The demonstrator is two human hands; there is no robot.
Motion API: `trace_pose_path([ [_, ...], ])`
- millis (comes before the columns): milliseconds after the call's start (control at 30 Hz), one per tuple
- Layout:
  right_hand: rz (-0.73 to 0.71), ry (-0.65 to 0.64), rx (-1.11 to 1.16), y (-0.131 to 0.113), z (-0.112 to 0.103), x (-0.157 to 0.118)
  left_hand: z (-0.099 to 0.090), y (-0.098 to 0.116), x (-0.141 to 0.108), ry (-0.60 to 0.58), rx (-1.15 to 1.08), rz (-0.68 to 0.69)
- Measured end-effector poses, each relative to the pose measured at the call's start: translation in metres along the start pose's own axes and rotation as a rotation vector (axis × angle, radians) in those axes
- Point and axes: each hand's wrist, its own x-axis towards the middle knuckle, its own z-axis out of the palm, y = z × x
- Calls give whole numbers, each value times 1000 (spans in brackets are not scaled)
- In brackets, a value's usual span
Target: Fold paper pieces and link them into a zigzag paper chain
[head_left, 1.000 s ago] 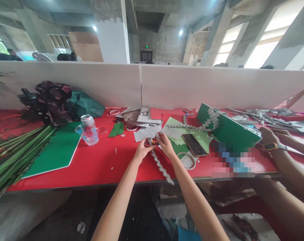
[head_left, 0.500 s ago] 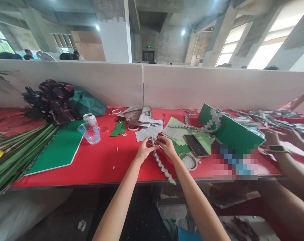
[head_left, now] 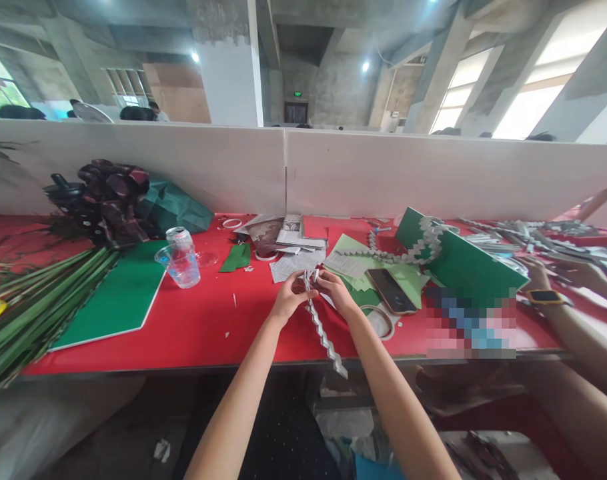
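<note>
A zigzag chain of folded grey paper (head_left: 322, 335) hangs from my fingers over the table's front edge. My left hand (head_left: 289, 297) is closed on the chain's upper end. Beside it, my right hand (head_left: 333, 288) pinches a small folded paper piece (head_left: 315, 274) at the top of the chain; whether the piece is joined to it, I cannot tell. Another, longer paper chain (head_left: 408, 255) lies behind and to the right, partly over a propped green board (head_left: 476, 263). Right of my right hand, a dark phone (head_left: 391, 291) rests on light green paper sheets (head_left: 351, 245).
On the red table (head_left: 198, 330), a can stands in a clear plastic cup (head_left: 184, 267) to the left. Long green leaves (head_left: 48, 303) lie across a green board (head_left: 118, 303). A white tape roll (head_left: 392, 327) sits near the phone. A co-worker's hands (head_left: 536, 277) are at the right.
My right hand has shifted slightly, and a pale paper piece now shows at its fingertips. The chain's lower end has swung a little left and down.
</note>
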Motion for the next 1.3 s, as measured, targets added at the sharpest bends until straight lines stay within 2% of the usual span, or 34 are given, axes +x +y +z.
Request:
trace_pose_path([
  [167, -100, 90, -111, 0, 3, 0, 0, -2, 2, 62, 17, -10],
  [333, -145, 13, -163, -1, 3, -1, 0, -2, 2, 67, 27, -4],
  [833, -136, 11, -215, 0, 4, -1, -1, -7, 4, 73, 44, 6],
  [1000, -116, 36, -226, -2, 6, -3, -2, -12, 6, 128, 148, 35],
  [1300, -126, 49, -216, 7, 4, -1, 0, -10, 3, 139, 238, 80],
])
